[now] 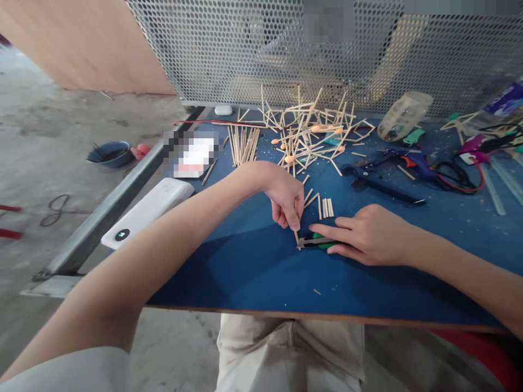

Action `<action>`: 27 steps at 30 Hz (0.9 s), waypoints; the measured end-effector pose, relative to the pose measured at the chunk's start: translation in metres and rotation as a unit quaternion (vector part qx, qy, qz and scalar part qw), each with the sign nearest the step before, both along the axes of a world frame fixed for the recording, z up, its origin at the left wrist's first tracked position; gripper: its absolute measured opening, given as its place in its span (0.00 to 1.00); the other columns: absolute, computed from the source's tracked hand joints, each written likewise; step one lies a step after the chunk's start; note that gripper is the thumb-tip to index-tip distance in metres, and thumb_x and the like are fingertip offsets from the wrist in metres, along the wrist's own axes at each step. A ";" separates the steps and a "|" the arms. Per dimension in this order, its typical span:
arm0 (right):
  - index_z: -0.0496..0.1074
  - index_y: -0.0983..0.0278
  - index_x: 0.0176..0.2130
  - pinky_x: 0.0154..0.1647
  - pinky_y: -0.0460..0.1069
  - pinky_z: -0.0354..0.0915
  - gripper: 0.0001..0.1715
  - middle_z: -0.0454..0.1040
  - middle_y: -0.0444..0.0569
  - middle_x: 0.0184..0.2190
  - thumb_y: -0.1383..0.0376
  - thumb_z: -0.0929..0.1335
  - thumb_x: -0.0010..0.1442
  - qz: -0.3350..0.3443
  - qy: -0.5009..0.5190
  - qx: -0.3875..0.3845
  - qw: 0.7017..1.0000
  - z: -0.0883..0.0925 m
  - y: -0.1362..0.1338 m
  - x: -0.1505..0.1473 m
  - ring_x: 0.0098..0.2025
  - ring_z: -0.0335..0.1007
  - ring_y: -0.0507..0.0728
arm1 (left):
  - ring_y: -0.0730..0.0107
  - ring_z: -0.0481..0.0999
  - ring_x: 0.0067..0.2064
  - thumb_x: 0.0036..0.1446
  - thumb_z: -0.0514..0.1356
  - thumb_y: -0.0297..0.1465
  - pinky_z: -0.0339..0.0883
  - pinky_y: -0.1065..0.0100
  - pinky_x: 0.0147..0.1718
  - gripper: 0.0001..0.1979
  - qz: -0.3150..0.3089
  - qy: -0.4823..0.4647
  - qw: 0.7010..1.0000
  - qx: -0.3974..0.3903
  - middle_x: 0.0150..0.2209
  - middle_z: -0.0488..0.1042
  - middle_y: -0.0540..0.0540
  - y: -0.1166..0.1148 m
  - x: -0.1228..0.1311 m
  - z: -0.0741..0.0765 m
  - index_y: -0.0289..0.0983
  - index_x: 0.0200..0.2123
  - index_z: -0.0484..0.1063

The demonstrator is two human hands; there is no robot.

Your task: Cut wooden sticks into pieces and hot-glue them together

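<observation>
My left hand is closed in a pinch on a thin wooden stick, which slants down to the blue tabletop. In my right hand is a utility knife with green on its handle, its blade lying against the stick's lower end. Just beyond my fingers, several short cut sticks lie side by side, with a few loose pieces to their left. Farther back, a bundle of longer sticks lies near a tangled frame of joined sticks with orange blobs.
A white power bank sits at the table's left edge. To the right lie a blue glue gun, dark blue pliers-like tool, tilted clear jar and glue sticks. A perforated metal panel stands behind.
</observation>
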State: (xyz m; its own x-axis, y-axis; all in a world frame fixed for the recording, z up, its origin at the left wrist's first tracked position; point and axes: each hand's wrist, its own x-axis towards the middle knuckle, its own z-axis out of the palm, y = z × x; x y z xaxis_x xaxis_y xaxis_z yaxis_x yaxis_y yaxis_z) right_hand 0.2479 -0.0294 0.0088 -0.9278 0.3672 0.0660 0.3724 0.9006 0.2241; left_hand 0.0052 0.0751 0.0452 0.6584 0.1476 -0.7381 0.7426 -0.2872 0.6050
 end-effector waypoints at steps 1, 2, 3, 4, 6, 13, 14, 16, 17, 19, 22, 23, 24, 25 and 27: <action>0.63 0.57 0.66 0.25 0.51 0.39 0.29 0.76 0.44 0.29 0.51 0.60 0.71 0.008 -0.005 -0.003 1.000 0.001 0.001 0.001 0.20 0.60 0.49 | 0.63 0.81 0.35 0.44 0.71 0.45 0.75 0.65 0.40 0.17 0.001 -0.001 1.000 0.001 0.31 0.82 0.46 0.000 0.000 0.000 0.39 0.33 0.83; 0.63 0.57 0.66 0.25 0.51 0.40 0.29 0.76 0.44 0.28 0.51 0.60 0.71 0.014 -0.009 -0.008 1.000 0.002 0.002 0.001 0.20 0.60 0.50 | 0.62 0.81 0.35 0.43 0.71 0.45 0.75 0.64 0.41 0.17 0.002 -0.002 1.000 0.000 0.31 0.82 0.46 0.001 -0.001 -0.001 0.39 0.33 0.83; 0.62 0.57 0.66 0.25 0.51 0.40 0.29 0.76 0.44 0.28 0.51 0.60 0.71 0.017 -0.012 -0.013 1.000 0.002 0.003 0.002 0.21 0.60 0.50 | 0.61 0.81 0.36 0.43 0.71 0.45 0.75 0.62 0.42 0.18 0.003 -0.003 1.000 -0.003 0.32 0.82 0.45 0.001 -0.001 -0.001 0.39 0.34 0.83; 0.62 0.57 0.67 0.25 0.50 0.40 0.29 0.76 0.44 0.28 0.51 0.60 0.71 0.018 -0.012 -0.018 1.000 0.002 0.004 0.004 0.21 0.60 0.50 | 0.60 0.81 0.36 0.43 0.71 0.46 0.74 0.61 0.43 0.18 0.004 -0.003 1.000 -0.005 0.32 0.82 0.45 0.001 -0.001 -0.002 0.39 0.34 0.83; 0.62 0.56 0.67 0.25 0.50 0.41 0.30 0.76 0.43 0.29 0.51 0.61 0.71 0.016 -0.002 -0.024 1.000 0.000 0.006 0.006 0.21 0.61 0.50 | 0.59 0.80 0.37 0.42 0.71 0.47 0.74 0.61 0.44 0.19 0.001 -0.003 1.000 -0.006 0.33 0.82 0.44 0.002 -0.001 -0.002 0.39 0.34 0.84; 0.60 0.56 0.68 0.27 0.50 0.45 0.31 0.77 0.44 0.32 0.51 0.61 0.71 -0.016 0.035 0.018 0.999 -0.010 0.004 0.002 0.24 0.64 0.51 | 0.62 0.80 0.35 0.45 0.69 0.49 0.74 0.64 0.41 0.20 -0.013 -0.003 1.000 0.011 0.31 0.81 0.44 0.001 0.001 0.000 0.39 0.33 0.83; 0.60 0.56 0.68 0.27 0.50 0.45 0.30 0.77 0.44 0.31 0.51 0.60 0.71 -0.021 0.034 0.026 0.999 -0.010 0.002 0.000 0.24 0.64 0.51 | 0.63 0.80 0.35 0.45 0.69 0.49 0.74 0.64 0.41 0.20 -0.013 -0.005 1.000 0.010 0.31 0.82 0.45 0.001 0.001 0.000 0.39 0.33 0.83; 0.62 0.56 0.67 0.27 0.50 0.45 0.29 0.77 0.44 0.30 0.52 0.60 0.72 -0.029 0.033 0.041 0.998 -0.009 -0.003 -0.004 0.24 0.64 0.51 | 0.63 0.80 0.34 0.44 0.69 0.49 0.74 0.65 0.40 0.20 -0.014 -0.010 1.000 0.010 0.31 0.82 0.45 0.001 0.001 -0.001 0.39 0.33 0.83; 0.62 0.56 0.67 0.28 0.50 0.46 0.29 0.76 0.44 0.30 0.52 0.60 0.72 -0.033 0.032 0.046 0.998 -0.008 -0.005 -0.005 0.23 0.64 0.51 | 0.63 0.80 0.34 0.44 0.69 0.49 0.74 0.65 0.39 0.20 -0.014 -0.011 1.000 0.010 0.31 0.82 0.45 0.002 0.000 -0.001 0.39 0.33 0.83; 0.63 0.56 0.66 0.28 0.50 0.46 0.28 0.76 0.44 0.30 0.52 0.60 0.72 -0.039 0.031 0.051 0.998 -0.006 -0.008 -0.006 0.23 0.64 0.51 | 0.63 0.79 0.34 0.44 0.69 0.50 0.74 0.65 0.39 0.21 -0.014 -0.012 1.000 0.011 0.31 0.82 0.45 0.002 0.000 -0.002 0.39 0.33 0.83; 0.63 0.56 0.66 0.27 0.50 0.46 0.28 0.76 0.44 0.30 0.52 0.60 0.72 -0.043 0.027 0.049 0.998 -0.005 -0.010 -0.006 0.23 0.65 0.51 | 0.62 0.80 0.35 0.43 0.69 0.50 0.74 0.64 0.41 0.21 -0.013 -0.012 1.000 0.006 0.32 0.82 0.45 0.003 0.000 -0.003 0.40 0.33 0.83; 0.64 0.56 0.66 0.27 0.50 0.46 0.28 0.76 0.44 0.31 0.52 0.60 0.71 -0.045 0.026 0.047 0.998 -0.004 -0.010 -0.005 0.23 0.65 0.51 | 0.61 0.80 0.36 0.43 0.69 0.50 0.74 0.62 0.42 0.21 -0.013 -0.011 1.000 0.004 0.32 0.82 0.44 0.003 0.000 -0.003 0.40 0.33 0.83; 0.64 0.56 0.66 0.27 0.50 0.46 0.28 0.77 0.44 0.31 0.52 0.60 0.71 -0.046 0.025 0.046 0.998 -0.004 -0.010 -0.005 0.23 0.65 0.51 | 0.59 0.80 0.36 0.43 0.69 0.49 0.73 0.60 0.44 0.21 -0.012 -0.011 1.000 0.001 0.32 0.82 0.44 0.003 0.000 -0.003 0.39 0.33 0.84; 0.64 0.56 0.66 0.27 0.50 0.46 0.28 0.77 0.44 0.31 0.52 0.60 0.71 -0.046 0.023 0.043 0.998 -0.004 -0.010 -0.004 0.23 0.65 0.51 | 0.58 0.80 0.37 0.43 0.69 0.49 0.73 0.59 0.45 0.21 -0.010 -0.010 1.000 0.000 0.33 0.81 0.43 0.003 0.000 -0.003 0.39 0.33 0.84; 0.64 0.57 0.66 0.26 0.50 0.44 0.28 0.77 0.45 0.31 0.53 0.61 0.71 -0.041 0.019 0.036 0.998 -0.004 -0.009 -0.003 0.22 0.64 0.50 | 0.56 0.80 0.38 0.43 0.69 0.48 0.73 0.56 0.46 0.20 -0.007 -0.010 1.000 -0.001 0.33 0.81 0.42 0.003 0.000 -0.004 0.39 0.34 0.84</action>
